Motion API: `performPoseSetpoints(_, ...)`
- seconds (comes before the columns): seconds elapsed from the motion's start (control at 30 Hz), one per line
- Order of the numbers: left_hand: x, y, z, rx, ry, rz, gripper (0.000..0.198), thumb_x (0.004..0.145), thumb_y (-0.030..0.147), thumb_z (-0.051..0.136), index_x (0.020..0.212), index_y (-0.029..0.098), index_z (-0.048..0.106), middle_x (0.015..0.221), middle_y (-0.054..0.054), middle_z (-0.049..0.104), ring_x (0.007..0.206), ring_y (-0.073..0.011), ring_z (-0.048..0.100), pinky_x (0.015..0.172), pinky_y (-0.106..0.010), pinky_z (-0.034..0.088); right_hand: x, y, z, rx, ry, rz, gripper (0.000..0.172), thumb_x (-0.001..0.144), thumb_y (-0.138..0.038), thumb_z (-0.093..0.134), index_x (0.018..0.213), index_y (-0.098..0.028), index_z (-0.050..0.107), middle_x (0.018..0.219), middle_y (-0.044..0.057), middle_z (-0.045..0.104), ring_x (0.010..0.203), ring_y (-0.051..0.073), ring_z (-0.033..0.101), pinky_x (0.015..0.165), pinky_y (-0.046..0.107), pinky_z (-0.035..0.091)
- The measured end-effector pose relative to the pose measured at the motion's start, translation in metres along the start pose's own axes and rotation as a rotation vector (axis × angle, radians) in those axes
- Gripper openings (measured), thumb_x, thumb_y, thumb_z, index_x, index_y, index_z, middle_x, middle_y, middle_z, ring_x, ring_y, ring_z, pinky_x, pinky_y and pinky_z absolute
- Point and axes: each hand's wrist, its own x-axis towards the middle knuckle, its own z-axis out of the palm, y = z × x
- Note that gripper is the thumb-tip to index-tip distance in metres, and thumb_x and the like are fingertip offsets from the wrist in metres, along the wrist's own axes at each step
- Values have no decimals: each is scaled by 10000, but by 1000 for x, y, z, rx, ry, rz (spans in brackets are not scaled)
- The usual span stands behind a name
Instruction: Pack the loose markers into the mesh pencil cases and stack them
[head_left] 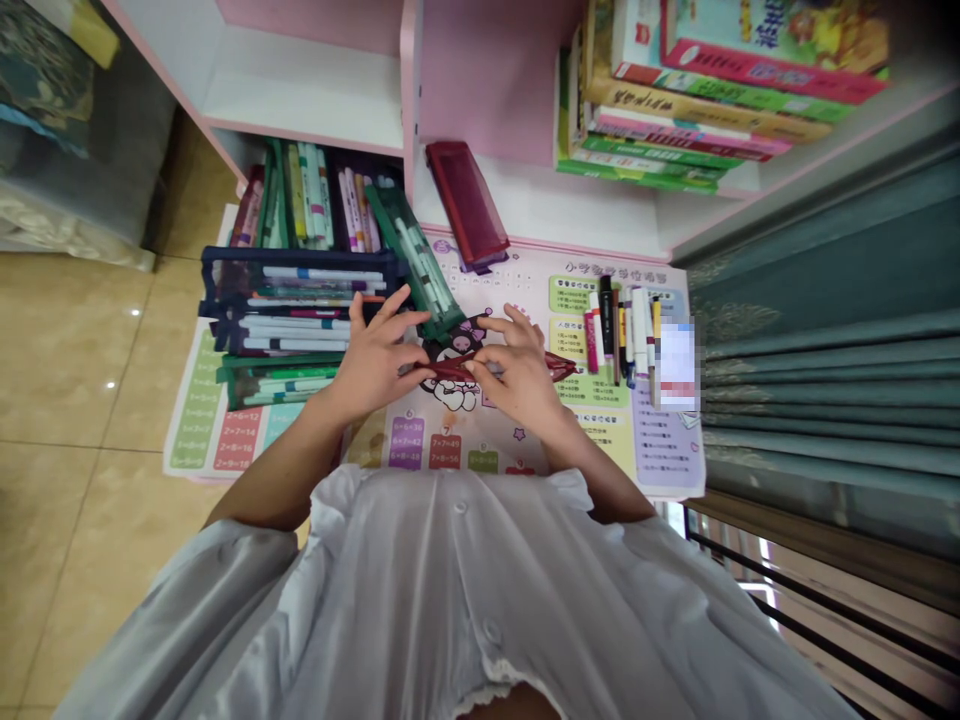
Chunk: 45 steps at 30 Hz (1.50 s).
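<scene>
A flat dark red pencil case (559, 366) lies across the middle of the printed desk mat (660, 450). My left hand (375, 355) pinches its left end with thumb and fingers curled round it. My right hand (517, 372) is closed over its middle, thumb and forefinger pressed on the top edge. The case's right tip sticks out past my right hand.
Several mesh cases filled with pens (292, 310) are stacked at the left of the desk; one green case (416, 255) leans on them. Loose markers (622, 335) lie at the right. Another red case (466, 203) and books (675, 100) sit on the pink shelf. A curtain (825, 330) hangs right.
</scene>
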Motion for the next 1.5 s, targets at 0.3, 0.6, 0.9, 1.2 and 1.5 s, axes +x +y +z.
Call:
performPoseSetpoints(0.3,0,-1,0,-3,2,2,246,886,445,687,743,250,733,1357,-42,625,1491,-383,320,1197,-715,6,-3,4,-1,2,25,24,232,876,-301,601,665,-223,658,1351,67,624,1455,400,348,1118,719,274)
performPoseSetpoints(0.6,0,0,-1,6,13,-4,255,883,443,689,724,248,731,1346,-40,636,1481,-381,341,1191,-719,26,-3,9,-4,14,30,36,246,883,-306,599,659,-217,648,1347,78,624,1455,399,350,1122,720,268)
performPoseSetpoints(0.9,0,0,-2,-2,4,-16,271,887,464,677,732,249,734,1351,-43,633,1487,-380,329,1194,-715,8,-4,14,-4,-4,51,34,234,878,-314,618,665,-225,656,1326,65,633,1436,391,381,1124,713,277)
performPoseSetpoints(1.2,-1,-2,0,7,25,0,273,891,461,673,729,249,732,1342,-38,637,1482,-384,340,1195,-715,13,-5,19,-8,11,63,67,236,868,-313,616,653,-226,657,1311,63,644,1433,393,391,1132,698,276)
performPoseSetpoints(1.5,0,-2,-1,11,11,-10,262,884,456,684,729,250,733,1344,-45,637,1480,-385,343,1189,-725,20,-9,25,-11,27,89,77,238,864,-309,627,644,-220,652,1306,77,642,1437,389,388,1141,690,283)
